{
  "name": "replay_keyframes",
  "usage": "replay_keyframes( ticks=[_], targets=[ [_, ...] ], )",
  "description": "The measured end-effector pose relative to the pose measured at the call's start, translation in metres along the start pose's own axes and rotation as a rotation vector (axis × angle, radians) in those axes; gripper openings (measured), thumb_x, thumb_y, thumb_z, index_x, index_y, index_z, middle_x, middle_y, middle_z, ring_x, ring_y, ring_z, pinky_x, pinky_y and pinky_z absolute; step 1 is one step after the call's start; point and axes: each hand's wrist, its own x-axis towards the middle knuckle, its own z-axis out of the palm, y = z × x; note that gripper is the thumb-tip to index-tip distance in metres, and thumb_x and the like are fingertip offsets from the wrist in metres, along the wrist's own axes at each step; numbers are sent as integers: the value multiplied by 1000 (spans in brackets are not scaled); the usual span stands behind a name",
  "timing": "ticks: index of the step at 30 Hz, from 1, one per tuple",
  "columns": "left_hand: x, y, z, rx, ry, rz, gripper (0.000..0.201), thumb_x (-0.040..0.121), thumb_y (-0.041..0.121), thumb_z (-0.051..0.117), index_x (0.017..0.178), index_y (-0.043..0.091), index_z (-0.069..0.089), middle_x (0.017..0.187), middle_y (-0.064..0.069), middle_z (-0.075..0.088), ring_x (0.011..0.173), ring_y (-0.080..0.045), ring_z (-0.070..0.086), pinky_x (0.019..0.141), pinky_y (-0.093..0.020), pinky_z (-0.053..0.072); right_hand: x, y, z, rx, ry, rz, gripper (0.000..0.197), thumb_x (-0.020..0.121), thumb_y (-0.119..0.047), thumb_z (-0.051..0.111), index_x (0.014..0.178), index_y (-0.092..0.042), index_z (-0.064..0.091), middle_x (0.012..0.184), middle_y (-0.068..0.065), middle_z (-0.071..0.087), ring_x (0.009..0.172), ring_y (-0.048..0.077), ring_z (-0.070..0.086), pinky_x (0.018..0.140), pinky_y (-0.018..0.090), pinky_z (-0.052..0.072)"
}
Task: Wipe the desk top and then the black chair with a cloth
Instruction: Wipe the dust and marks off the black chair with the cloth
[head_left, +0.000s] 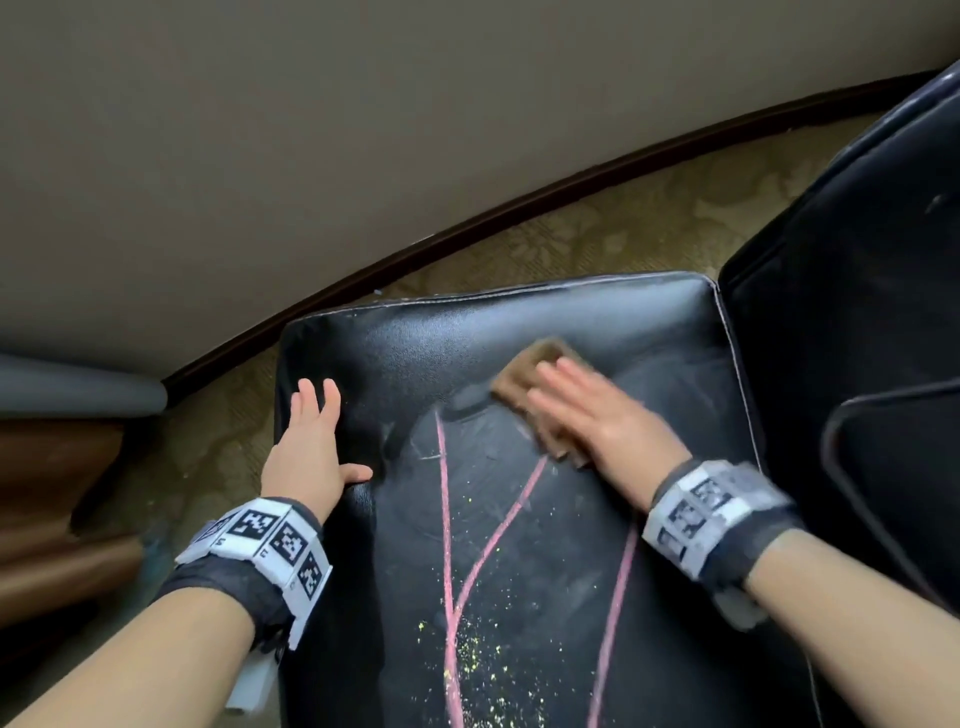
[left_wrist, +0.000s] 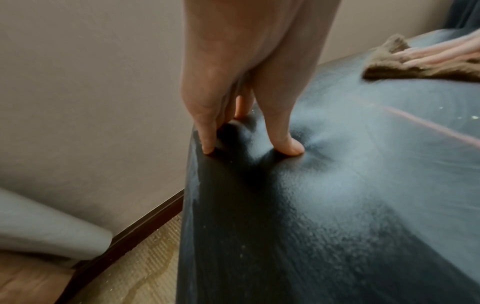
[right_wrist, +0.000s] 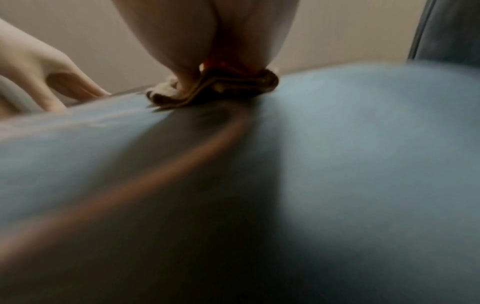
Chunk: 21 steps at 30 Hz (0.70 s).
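Observation:
The black chair's seat (head_left: 519, 519) fills the middle of the head view, marked with pink lines (head_left: 445, 519) and yellow specks (head_left: 478, 654). My right hand (head_left: 592, 415) lies flat with straight fingers on a folded brown cloth (head_left: 530, 369), pressing it onto the far part of the seat; it is motion-blurred. The cloth (right_wrist: 207, 90) bunches under the fingers in the right wrist view. My left hand (head_left: 317, 436) rests on the seat's left edge, thumb (left_wrist: 285, 144) and fingertips (left_wrist: 207, 144) denting the cushion (left_wrist: 324, 205). In the left wrist view the cloth (left_wrist: 405, 61) sits far right.
The chair's black backrest (head_left: 857, 260) rises at the right with a dark metal frame (head_left: 852, 467). A beige wall (head_left: 311, 130) with a dark baseboard (head_left: 467, 234) runs behind over patterned carpet (head_left: 597, 228). Brown wooden furniture (head_left: 52, 493) stands at the left.

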Motion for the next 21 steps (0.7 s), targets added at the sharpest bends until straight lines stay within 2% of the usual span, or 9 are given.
replay_keyframes(
  ticks=[2,4,6,8,11,13,16,18,21],
  targets=[
    [2,-2,2,-27,9,5,100,82,34,69,151,17,-2,158,-9,-9,141,-30,26,100,-37,40,7,23,-14,23,128,215,43,95,-9,34,136,-4,44,147,21,31,138,38,24,116,42,17],
    [4,-6,3,-69,11,19,102,80,34,71,151,20,0,159,-7,-8,137,-32,32,101,-39,39,23,5,-7,2,248,406,55,80,6,49,134,1,45,144,26,35,134,46,28,112,52,22],
    [8,-13,3,-122,7,55,104,77,35,74,151,22,2,159,-5,-7,139,-32,30,105,-40,36,31,-52,23,-92,224,296,59,71,0,56,129,1,47,137,23,46,127,45,41,107,48,32],
    [7,-24,3,-213,17,123,107,74,32,77,151,22,4,159,-3,-6,144,-27,19,111,-36,28,21,-118,57,-80,73,-22,52,77,-17,48,128,-8,48,135,12,51,126,35,46,102,43,40],
    [-9,-44,10,-270,5,258,110,69,24,82,150,23,8,157,2,-9,145,-14,1,115,-29,17,8,-140,69,14,-35,-244,47,85,-22,32,121,-17,62,133,6,55,124,25,51,99,42,45],
    [-32,-59,27,-259,-58,278,119,63,23,86,149,25,3,154,8,-17,142,-7,-10,116,-28,14,15,-114,62,-11,15,-241,42,86,-16,39,121,-16,63,134,7,55,124,26,51,98,45,46],
    [-65,-69,57,-318,-104,244,133,58,24,89,141,35,-14,146,17,-30,139,-3,-16,116,-27,14,36,-92,49,0,170,84,52,76,5,57,127,-6,57,138,16,49,128,36,44,103,53,35],
    [-72,-69,69,-337,-79,220,138,56,24,90,135,39,-22,144,19,-35,139,-3,-18,115,-28,17,37,-126,56,21,235,193,53,75,6,39,124,-2,58,135,19,50,126,39,45,101,56,35],
    [-68,-70,75,-356,-48,196,142,52,25,91,137,36,-23,146,18,-33,139,-3,-20,119,-34,15,17,-183,78,64,93,-144,48,80,-13,32,112,-8,67,125,11,61,119,30,55,99,44,45]
  ],
)
